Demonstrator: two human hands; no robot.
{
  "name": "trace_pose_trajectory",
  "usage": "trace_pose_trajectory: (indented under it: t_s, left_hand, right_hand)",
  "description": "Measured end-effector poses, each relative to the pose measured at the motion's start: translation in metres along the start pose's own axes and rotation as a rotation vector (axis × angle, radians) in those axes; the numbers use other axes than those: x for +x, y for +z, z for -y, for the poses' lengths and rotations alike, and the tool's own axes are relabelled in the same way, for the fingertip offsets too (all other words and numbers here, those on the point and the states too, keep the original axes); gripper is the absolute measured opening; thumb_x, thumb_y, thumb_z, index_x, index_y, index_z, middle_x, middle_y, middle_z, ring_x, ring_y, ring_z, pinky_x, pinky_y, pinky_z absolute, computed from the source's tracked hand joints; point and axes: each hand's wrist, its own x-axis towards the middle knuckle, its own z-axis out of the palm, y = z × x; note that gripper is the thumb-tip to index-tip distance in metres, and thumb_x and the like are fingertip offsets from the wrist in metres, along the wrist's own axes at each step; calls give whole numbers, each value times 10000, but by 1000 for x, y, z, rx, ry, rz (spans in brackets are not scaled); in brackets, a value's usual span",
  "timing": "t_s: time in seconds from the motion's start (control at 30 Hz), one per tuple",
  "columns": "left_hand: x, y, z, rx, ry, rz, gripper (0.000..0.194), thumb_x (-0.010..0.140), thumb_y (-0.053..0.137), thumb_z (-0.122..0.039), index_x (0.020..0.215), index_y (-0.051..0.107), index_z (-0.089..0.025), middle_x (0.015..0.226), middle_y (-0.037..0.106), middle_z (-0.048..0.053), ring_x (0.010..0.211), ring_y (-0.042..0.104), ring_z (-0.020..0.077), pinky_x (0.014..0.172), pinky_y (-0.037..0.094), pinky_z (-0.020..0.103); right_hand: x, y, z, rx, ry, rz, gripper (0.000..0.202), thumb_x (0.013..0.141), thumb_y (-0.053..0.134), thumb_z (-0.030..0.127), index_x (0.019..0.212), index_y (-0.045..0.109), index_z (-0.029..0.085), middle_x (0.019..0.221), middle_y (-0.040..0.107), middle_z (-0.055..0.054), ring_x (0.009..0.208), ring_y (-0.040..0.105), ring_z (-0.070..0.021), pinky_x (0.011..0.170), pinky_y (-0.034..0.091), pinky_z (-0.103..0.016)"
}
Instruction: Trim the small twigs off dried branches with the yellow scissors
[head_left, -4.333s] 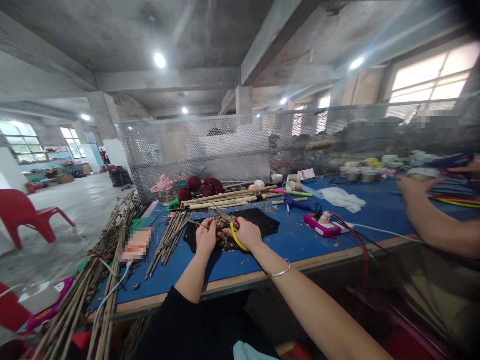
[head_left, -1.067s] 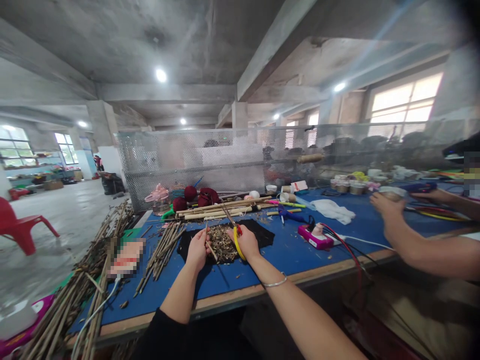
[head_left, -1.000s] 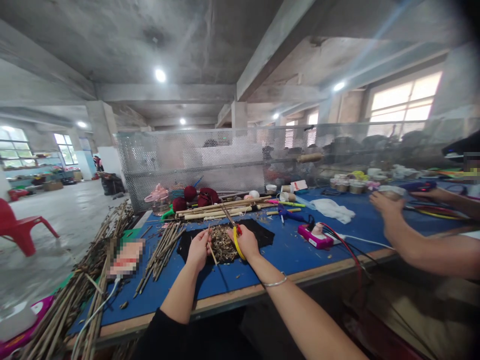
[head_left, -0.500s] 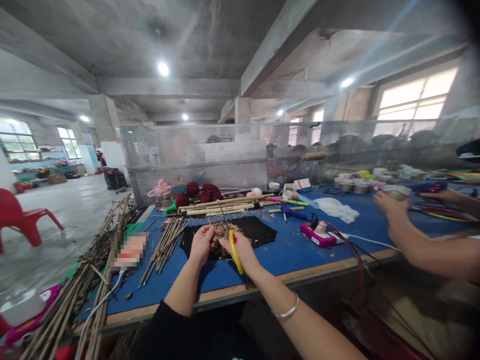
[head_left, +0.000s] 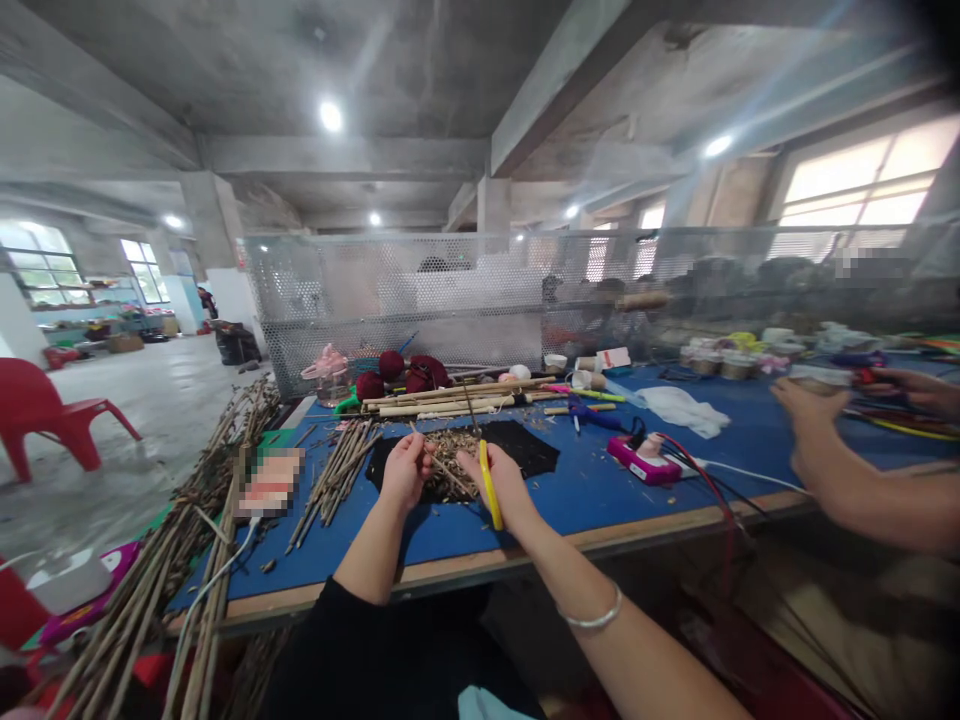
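My left hand (head_left: 406,472) is closed, pinching a thin twig (head_left: 448,468) that slants toward my other hand. In my right hand (head_left: 507,482) is a pair of scissors with yellow handles (head_left: 491,488); the blades point up and away from me. Below both hands, a heap of short twig pieces and chips (head_left: 459,446) lies on a black cloth (head_left: 534,447). A bundle of cut sticks (head_left: 334,470) rests on the blue table just left of the cloth. My fingers partly hide the twig.
Long branches (head_left: 142,570) lean along the table's left edge, near a cable. Pale rods (head_left: 442,405) and dark red yarn balls (head_left: 391,364) lie behind the cloth. A purple power strip (head_left: 643,462) sits right. A co-worker's hands (head_left: 814,410) hold a small pot at far right.
My right hand has drawn slightly right, away from my left, with the scissors. More of the twig and the chip heap now shows between them. The view has shifted a little.
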Motion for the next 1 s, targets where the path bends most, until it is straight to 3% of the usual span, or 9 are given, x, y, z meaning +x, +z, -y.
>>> trace_pose_trajectory:
  t_s: [0.17,0.3,0.47,0.67,0.77,0.9,1.0]
  left_hand:
    - [1,-4,1,12,-124,46,302,643,677,-349,731,475,-142,612,520,-39,364,338,-10,308,227,93]
    - [-1,-2,0,-32,-223,121,263,683,650,-320,719,465,-135,621,512,-37,343,284,-25,288,196,81]
    - [-1,0,0,-31,-256,53,205,732,603,-298,735,488,-128,618,516,-24,362,337,-19,297,224,70]
    - [-1,-1,4,61,-198,51,266,686,639,-360,743,536,-121,593,525,-9,412,403,8,348,296,96]
    - [1,-3,6,118,-78,-34,336,603,691,-394,731,535,-125,598,523,-14,425,400,17,339,243,108]
    - [4,-5,7,215,37,-162,385,543,700,-447,668,525,-126,471,403,-73,362,272,-2,339,162,130]
    - [1,-2,6,283,11,-107,418,518,711,-436,759,570,-125,557,516,-34,366,294,-4,346,159,143]
  right_hand:
    - [3,-14,-5,59,110,170,396,709,472,572,700,497,177,556,509,22,442,400,-87,425,300,-209]
    - [-2,-12,-13,-100,32,178,298,640,583,455,672,496,172,565,495,34,508,415,-90,477,318,-202]
    - [-17,-4,-4,-199,-7,183,130,615,546,282,657,473,183,556,495,47,517,431,-96,497,327,-204]
    - [-21,0,9,-138,63,220,73,626,475,150,659,427,193,527,531,44,483,477,-95,478,343,-185]
    - [-18,-3,8,-208,60,200,117,587,491,119,632,415,195,515,504,58,466,458,-86,454,316,-173]
    - [-12,-19,2,-348,24,150,104,580,519,127,636,455,187,557,524,43,516,474,-93,469,303,-170]
    - [1,-40,-8,-499,74,3,60,662,499,173,720,512,185,652,586,-2,593,519,-115,507,312,-183]
